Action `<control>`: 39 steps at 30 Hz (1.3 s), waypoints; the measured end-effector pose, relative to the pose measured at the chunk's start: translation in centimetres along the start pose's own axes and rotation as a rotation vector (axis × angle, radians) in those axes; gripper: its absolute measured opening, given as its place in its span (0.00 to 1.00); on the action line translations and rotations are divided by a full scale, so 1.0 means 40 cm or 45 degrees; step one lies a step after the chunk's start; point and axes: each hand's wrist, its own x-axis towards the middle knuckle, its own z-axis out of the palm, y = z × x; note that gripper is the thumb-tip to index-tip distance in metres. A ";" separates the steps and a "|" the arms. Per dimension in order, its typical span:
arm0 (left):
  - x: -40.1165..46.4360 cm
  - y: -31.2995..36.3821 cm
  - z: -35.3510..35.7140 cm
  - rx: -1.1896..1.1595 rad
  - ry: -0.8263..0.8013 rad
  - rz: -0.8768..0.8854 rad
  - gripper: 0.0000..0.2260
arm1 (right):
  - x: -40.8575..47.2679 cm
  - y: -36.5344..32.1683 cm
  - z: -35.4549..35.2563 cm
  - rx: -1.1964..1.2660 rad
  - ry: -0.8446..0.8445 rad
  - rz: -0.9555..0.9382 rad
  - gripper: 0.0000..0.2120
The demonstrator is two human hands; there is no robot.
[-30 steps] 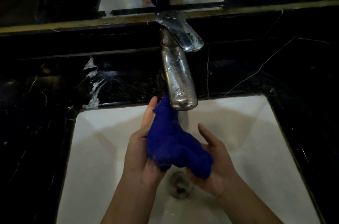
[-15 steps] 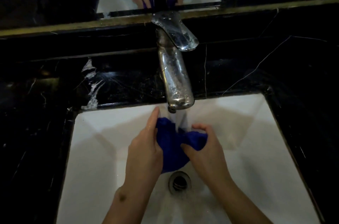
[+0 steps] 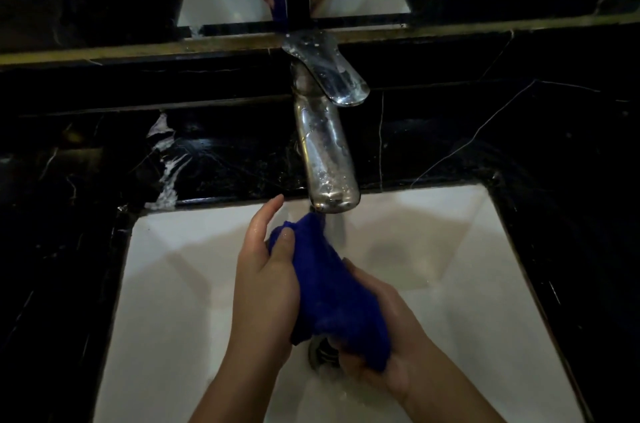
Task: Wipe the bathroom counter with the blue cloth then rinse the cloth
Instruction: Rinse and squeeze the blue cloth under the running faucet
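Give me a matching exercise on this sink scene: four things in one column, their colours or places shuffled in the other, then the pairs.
Things:
1. cloth
2. faucet
3. sink basin
4. counter

Descriptions:
A. black marble with white veins
B. blue, held in both hands
C. white, set into the counter
D. shiny metal, spout over the basin

Pairs: 1-B, 2-D, 3-C, 4-A

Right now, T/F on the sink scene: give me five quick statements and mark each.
1. Both hands hold the blue cloth. True: left hand and right hand grip it.
2. The cloth lies on the black counter. False: it is over the white sink.
3. Water runs from the faucet. True.
4. The sink is black. False: white.
5. White foam sits on the counter right of the faucet. False: the foam is left.
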 end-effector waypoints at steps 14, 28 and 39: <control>-0.006 -0.096 -0.037 0.558 0.052 0.364 0.17 | 0.023 -0.016 -0.006 -1.390 0.446 -1.092 0.21; -0.008 -0.049 -0.017 0.280 0.172 0.503 0.18 | 0.050 -0.044 0.035 -1.487 0.402 -0.769 0.10; 0.045 -0.028 0.051 0.354 -0.100 0.125 0.16 | 0.075 -0.046 0.084 -1.181 0.432 -1.212 0.13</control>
